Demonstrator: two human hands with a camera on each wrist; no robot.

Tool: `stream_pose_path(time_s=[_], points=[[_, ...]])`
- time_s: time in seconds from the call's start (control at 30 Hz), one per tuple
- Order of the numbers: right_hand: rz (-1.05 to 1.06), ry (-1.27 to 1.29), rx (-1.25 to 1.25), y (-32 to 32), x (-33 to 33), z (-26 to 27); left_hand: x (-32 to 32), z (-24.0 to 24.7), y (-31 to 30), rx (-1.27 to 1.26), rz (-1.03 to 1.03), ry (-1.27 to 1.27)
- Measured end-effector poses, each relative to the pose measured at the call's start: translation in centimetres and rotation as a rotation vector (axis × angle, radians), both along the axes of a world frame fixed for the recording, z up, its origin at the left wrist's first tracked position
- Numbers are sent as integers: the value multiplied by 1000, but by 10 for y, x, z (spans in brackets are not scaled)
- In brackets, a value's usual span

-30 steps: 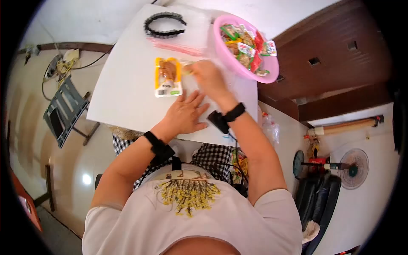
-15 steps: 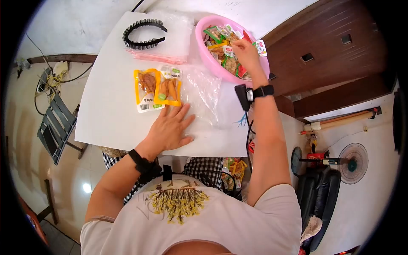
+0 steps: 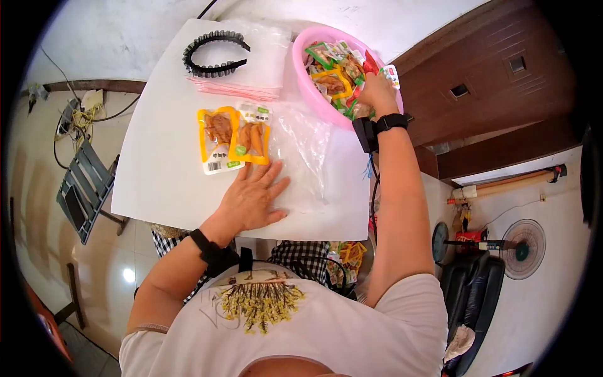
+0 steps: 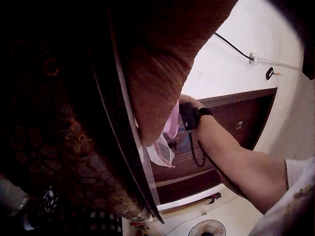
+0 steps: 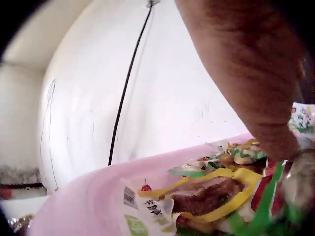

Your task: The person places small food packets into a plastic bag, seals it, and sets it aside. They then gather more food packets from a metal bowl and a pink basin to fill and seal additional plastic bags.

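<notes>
My left hand lies flat on the white table, fingers spread. Its fingertips are right at the lower edge of two yellow-edged snack packets, a left packet and a right packet that overlaps it. A clear plastic bag lies flat beside them. At the back right, my right hand reaches down into a pink basin full of mixed snack packets. In the right wrist view the thumb side goes down among them, near a yellow-edged packet. The fingertips are hidden; I cannot tell whether they grip one.
A stack of clear bags with pink edges lies at the table's back, with a black headband on it. More packets sit below the table's front edge. A folding chair stands to the left.
A second yellow-edged packet now lies beside the first. My right hand has moved from the table into the basin, then further toward its right side. My left hand stays on the table.
</notes>
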State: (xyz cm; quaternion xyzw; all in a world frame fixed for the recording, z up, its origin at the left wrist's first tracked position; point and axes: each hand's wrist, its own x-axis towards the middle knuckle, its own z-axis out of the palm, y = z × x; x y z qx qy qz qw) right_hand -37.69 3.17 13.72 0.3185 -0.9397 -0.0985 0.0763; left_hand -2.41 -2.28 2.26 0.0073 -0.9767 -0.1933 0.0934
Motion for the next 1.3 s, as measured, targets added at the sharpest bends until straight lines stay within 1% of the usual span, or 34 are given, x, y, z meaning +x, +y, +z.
stream_pose_path(time_s=[0.03, 0.07, 0.17, 0.27, 0.37, 0.4, 0.5, 0.6, 0.63, 0.73, 0.77, 0.83, 0.93, 0.97, 1.0, 1.07, 1.13, 1.17, 1.2, 1.23, 1.27, 1.3], points=[[-27, 126, 37, -3, 11, 5, 0, 0, 0, -1, 0, 0], [42, 145, 15, -7, 18, 8, 0, 1, 0, 6, 3, 0], [556, 5, 60, -18, 12, -8, 0, 2, 0, 17, 11, 2], [634, -142, 51, -28, 12, -45, 0, 4, 1, 9, 8, 11], [607, -215, -14, -29, 20, -48, 1, 0, 0, -1, 9, 44], [645, -259, -58, -28, 17, -49, 2, 0, 0, -5, 10, 58], [578, -346, -201, -24, 12, -50, 4, 0, 0, -12, 8, 68], [488, -201, -328, -14, 58, -5, 3, -3, 1, 6, 0, 84], [434, -61, -389, -15, 53, -8, 3, -5, 1, 18, 6, 85], [327, 32, -320, -15, 45, -1, 5, -10, 1, 12, 17, 129], [306, 29, -407, -17, 53, 4, 6, -13, 0, 12, 22, 139], [504, -66, -839, -22, 81, 6, 4, -17, 0, 12, 13, 178], [759, -120, -923, -41, 152, -4, 3, -21, 0, 16, 15, 185], [941, 5, -817, -47, 172, -12, 4, -22, 0, 21, 16, 193], [1165, 113, -725, -59, 191, -19, 5, -19, 0, -6, 17, 143], [1264, 82, -540, -69, 230, -33, 5, -11, 0, -60, 14, 48], [1407, 180, -527, -88, 232, -74, 7, -14, -2, 69, -14, 44], [1336, 116, -388, -89, 238, -79, 6, -17, -2, 133, -34, 47], [1258, 54, -253, -86, 244, -81, 3, -26, 1, 148, 10, 148], [1177, -8, -123, -81, 244, -80, 3, -23, 0, 122, 9, 158], [1217, -77, -215, -76, 238, -74, 4, -18, -1, 99, 11, 166], [1189, -145, -182, -75, 229, -64, 4, -11, -1, 76, 16, 172]])
